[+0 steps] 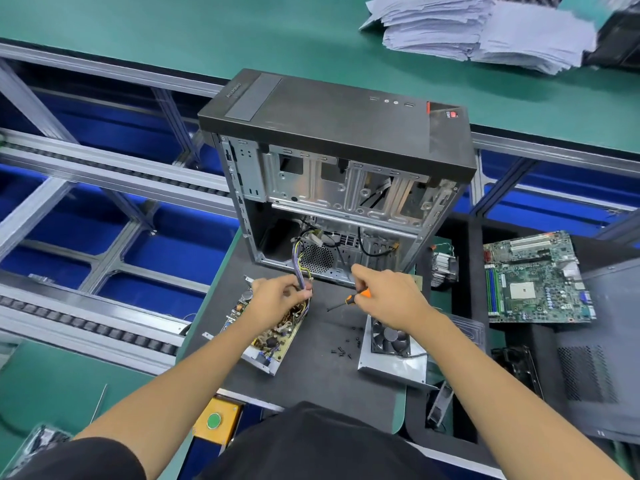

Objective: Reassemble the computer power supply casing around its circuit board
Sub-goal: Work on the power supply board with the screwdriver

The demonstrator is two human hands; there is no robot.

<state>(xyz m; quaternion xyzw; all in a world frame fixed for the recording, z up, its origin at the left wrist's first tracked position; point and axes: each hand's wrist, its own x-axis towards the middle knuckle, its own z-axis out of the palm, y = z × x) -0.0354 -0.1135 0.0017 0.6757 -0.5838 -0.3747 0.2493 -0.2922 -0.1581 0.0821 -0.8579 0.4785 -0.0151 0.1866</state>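
The power supply's circuit board (273,336) lies in its open metal base tray (261,363) on the dark mat, left of centre. My left hand (277,296) grips the bundle of coloured wires (300,271) that rises from the board's far end. My right hand (384,294) holds a small screwdriver (348,301) with an orange and black handle, tip pointing left over the mat. The casing's cover with its black fan (389,341) lies to the right, under my right forearm. Several loose black screws (346,349) sit between tray and cover.
An open computer tower (346,161) stands just behind my hands. A heatsink (443,268) and a green motherboard (536,278) lie to the right, with a black side panel (595,358) beyond. A conveyor frame runs along the left. Paper stacks (485,29) sit at the far right.
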